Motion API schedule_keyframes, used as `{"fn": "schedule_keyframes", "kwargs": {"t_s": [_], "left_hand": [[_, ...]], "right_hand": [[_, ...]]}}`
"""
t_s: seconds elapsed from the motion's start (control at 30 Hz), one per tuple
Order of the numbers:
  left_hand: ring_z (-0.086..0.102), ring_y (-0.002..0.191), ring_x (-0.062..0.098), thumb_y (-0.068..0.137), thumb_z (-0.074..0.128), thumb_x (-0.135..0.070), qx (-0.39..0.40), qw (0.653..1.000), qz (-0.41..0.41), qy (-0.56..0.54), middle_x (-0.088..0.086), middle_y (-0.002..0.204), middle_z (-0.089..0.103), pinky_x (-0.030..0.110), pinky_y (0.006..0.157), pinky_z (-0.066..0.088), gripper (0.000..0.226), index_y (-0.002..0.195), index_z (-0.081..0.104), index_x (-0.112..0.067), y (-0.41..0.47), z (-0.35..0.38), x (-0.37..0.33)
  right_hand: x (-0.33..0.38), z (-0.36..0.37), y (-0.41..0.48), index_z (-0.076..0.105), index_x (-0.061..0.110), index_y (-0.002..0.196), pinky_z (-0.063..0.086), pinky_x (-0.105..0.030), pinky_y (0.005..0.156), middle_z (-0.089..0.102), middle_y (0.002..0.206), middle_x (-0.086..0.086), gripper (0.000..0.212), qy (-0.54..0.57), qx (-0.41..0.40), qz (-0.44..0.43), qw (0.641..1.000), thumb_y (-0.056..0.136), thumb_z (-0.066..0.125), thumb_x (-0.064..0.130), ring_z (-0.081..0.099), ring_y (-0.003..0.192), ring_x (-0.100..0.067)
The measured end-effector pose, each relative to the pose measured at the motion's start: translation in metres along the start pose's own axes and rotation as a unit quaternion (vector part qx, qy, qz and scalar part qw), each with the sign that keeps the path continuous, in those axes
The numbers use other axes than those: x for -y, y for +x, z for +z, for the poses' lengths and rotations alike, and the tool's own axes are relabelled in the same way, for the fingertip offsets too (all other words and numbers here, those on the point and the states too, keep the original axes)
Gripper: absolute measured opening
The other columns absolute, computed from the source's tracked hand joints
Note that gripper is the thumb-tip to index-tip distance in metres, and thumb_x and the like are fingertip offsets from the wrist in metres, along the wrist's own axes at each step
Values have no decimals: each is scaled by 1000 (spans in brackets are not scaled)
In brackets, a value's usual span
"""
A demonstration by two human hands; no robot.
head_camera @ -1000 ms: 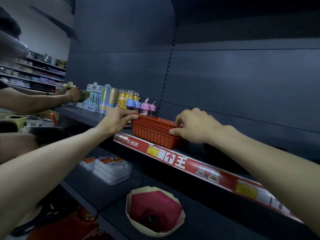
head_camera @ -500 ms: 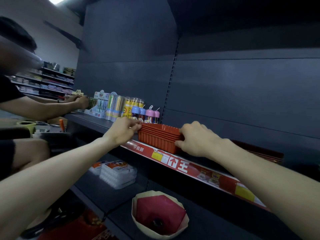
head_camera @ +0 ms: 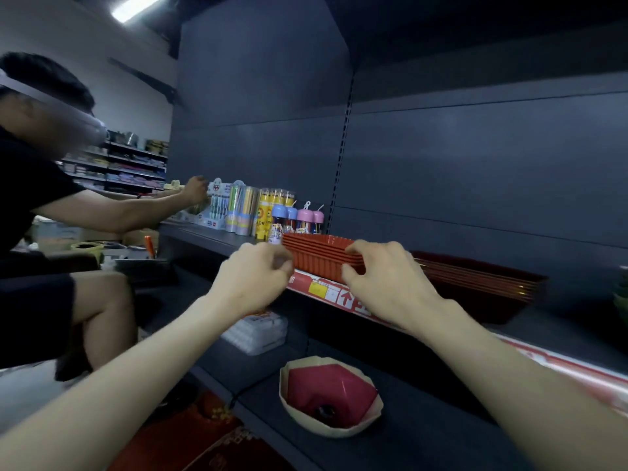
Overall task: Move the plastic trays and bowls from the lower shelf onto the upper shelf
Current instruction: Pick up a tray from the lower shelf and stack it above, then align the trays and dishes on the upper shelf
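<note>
Orange trays (head_camera: 319, 257) against the right hand (head_camera: 384, 277)

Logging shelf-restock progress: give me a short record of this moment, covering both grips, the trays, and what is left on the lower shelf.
orange tray stack: on the upper shelf, at its front edge
right grip: holds the stack's right end
left grip: fingers curled at the stack's left end; contact too blurred to tell
dark red tray stack: upper shelf, right of the orange stack
lower shelf: cream bowl with a pink bowl inside, not yet moved
</note>
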State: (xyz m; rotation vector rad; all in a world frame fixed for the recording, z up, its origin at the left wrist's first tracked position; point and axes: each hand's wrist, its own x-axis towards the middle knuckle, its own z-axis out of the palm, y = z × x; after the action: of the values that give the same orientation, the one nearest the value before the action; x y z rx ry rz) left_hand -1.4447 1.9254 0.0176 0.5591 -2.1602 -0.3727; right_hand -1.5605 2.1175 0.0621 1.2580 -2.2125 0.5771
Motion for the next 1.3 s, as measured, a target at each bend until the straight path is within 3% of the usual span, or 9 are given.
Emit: {"fn": "schedule_keyframes", "kwargs": {"t_s": [0.17, 0.37, 0.5, 0.73, 0.87, 0.97, 1.07, 1.13, 1.3], "left_hand": [[70, 91, 22, 97, 57, -43, 25, 999, -13, 23, -16, 82, 69, 38, 79, 58, 22, 108, 75, -38, -49, 19, -3], [72, 100, 12, 100, 60, -34, 60, 998, -26, -18, -7, 107, 79, 26, 81, 47, 26, 118, 77, -28, -89, 53, -5], [72, 104, 18, 100, 58, -33, 101, 993, -49, -31, -4, 109, 78, 30, 82, 52, 28, 122, 76, -27, -115, 83, -1], [67, 73, 23, 90, 53, -36, 171, 982, -81, 4, -2, 76, 69, 39, 67, 59, 23, 96, 72, -25, -144, 148, 16], [60, 65, 27, 95, 63, -25, 174, 978, -119, -8, 2, 65, 61, 34, 52, 40, 28, 68, 56, -21, -142, 183, 24], [62, 65, 32, 93, 64, -20, 174, 974, -146, -24, 13, 68, 65, 34, 53, 41, 26, 76, 61, -1, -140, 204, 29], [59, 63, 25, 94, 66, -21, 174, 972, -155, -22, 8, 66, 62, 29, 49, 36, 28, 73, 58, -3, -136, 223, 32], [57, 63, 25, 94, 66, -21, 166, 973, -161, -15, 7, 68, 60, 28, 49, 33, 28, 72, 56, -6, -131, 232, 34], [61, 63, 26, 91, 60, -17, 157, 974, -160, -11, 8, 68, 64, 39, 57, 50, 18, 76, 63, -9, -136, 250, 51]], "right_hand": [[7, 23, -44, 69, 26, 123, 56, -42, 85, 74, 111, -3, 32, 56, -10, -6, 998, 96, 59, 40, 68, 102, -30], [-10, 66, -99, 61, 30, 140, 55, -41, 98, 68, 127, 1, 40, 117, 37, 39, 992, 102, 56, 43, 64, 117, -21], [-36, 96, -129, 61, 28, 140, 57, -42, 92, 67, 121, -2, 38, 140, 55, 92, 984, 104, 54, 41, 62, 110, -21], [-84, 152, -160, 69, 28, 112, 60, -42, 76, 69, 93, 4, 24, 156, 94, 181, 966, 100, 54, 42, 66, 85, -18], [-101, 182, -167, 66, 32, 113, 56, -41, 81, 66, 102, 1, 19, 142, 113, 203, 962, 101, 55, 41, 63, 97, -24], [-108, 205, -168, 63, 33, 124, 55, -42, 84, 63, 104, -1, 25, 153, 113, 216, 958, 100, 56, 39, 62, 103, -27], [-113, 222, -170, 58, 30, 134, 51, -40, 87, 58, 106, 0, 32, 146, 124, 217, 957, 103, 55, 35, 58, 115, -27], [-115, 231, -168, 52, 27, 143, 48, -41, 96, 61, 126, -3, 41, 136, 120, 210, 961, 103, 56, 33, 52, 128, -27], [-124, 252, -166, 50, 28, 146, 50, -42, 99, 61, 135, 1, 46, 125, 84, 188, 970, 101, 58, 33, 46, 130, -22]]}}
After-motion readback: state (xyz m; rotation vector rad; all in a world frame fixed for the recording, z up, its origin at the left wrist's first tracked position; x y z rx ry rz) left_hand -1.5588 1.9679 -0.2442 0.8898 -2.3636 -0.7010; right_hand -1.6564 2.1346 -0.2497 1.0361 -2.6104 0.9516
